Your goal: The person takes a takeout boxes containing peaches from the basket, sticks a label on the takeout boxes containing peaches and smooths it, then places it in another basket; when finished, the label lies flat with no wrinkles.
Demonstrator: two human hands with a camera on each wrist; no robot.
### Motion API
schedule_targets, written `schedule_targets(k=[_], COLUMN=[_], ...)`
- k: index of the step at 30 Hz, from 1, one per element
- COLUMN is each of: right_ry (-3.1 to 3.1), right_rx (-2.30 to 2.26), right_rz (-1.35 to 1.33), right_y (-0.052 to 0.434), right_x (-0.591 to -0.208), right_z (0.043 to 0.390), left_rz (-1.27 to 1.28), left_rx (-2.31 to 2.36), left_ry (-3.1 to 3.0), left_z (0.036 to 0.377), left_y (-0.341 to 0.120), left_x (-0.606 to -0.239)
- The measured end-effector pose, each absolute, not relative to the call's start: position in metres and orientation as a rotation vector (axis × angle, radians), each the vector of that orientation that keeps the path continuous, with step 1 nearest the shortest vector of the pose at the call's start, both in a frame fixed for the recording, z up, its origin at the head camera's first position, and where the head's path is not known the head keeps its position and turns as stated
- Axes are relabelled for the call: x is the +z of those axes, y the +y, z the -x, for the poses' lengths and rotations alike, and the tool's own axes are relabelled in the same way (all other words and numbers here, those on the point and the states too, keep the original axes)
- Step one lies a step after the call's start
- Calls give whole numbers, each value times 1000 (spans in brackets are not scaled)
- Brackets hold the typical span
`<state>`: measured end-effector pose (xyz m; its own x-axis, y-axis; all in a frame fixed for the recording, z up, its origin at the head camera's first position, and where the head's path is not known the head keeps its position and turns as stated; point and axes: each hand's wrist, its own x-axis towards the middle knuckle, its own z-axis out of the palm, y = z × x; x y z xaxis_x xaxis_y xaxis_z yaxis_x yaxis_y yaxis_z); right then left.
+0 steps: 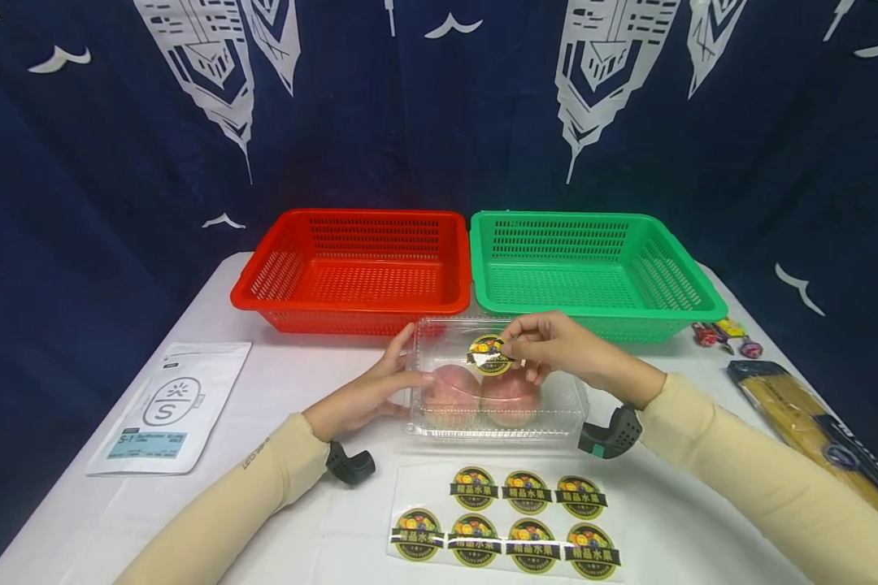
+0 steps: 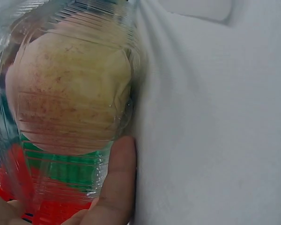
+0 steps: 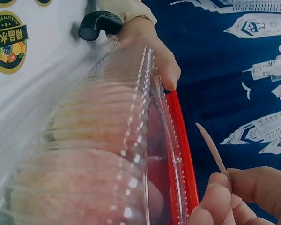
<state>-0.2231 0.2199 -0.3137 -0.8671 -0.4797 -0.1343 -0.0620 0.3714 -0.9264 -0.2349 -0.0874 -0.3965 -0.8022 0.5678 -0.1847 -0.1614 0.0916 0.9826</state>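
A clear plastic fruit box (image 1: 549,414) with a closed lid stands on the table, two pinkish peaches (image 1: 449,398) inside. My left hand (image 1: 369,394) holds the box at its left end. Seen from the left wrist, a finger (image 2: 119,180) lies along the box's lower edge beside a peach (image 2: 70,89). Above the lid, my right hand (image 1: 559,349) pinches a round black-and-gold fruit sticker (image 1: 488,355) by its right side. In the right wrist view that sticker (image 3: 211,145) shows nearly edge-on, apart from the lid.
In front of the box lies a sheet of several matching stickers (image 1: 508,520). Behind it stand a red basket (image 1: 351,317) and a green basket (image 1: 600,313). A white pouch (image 1: 171,410) lies left; wrapped lollipops (image 1: 724,335) and a long brown-and-black package (image 1: 812,431) lie right.
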Motion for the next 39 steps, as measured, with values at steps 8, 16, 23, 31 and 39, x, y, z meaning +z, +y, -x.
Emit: schedule_targets(k=[8, 16, 23, 31, 39], right_ry=[2246, 2304, 2415, 2560, 2682], right_rx=[-1537, -1519, -1461, -1372, -1296], right_rz=[384, 370, 392, 401, 441], right_y=[221, 220, 218, 214, 211], right_x=[-319, -324, -329, -331, -334], right_z=[230, 232, 233, 232, 231], left_rz=[-401, -397, -410, -426, -417], left_rx=[1736, 1732, 1728, 1731, 1742], left_ry=[1856, 1860, 1858, 1843, 1836], left_z=[237, 236, 236, 236, 235], left_y=[-86, -87, -87, -87, -87], left_x=[-396, -396, -396, -395, -395])
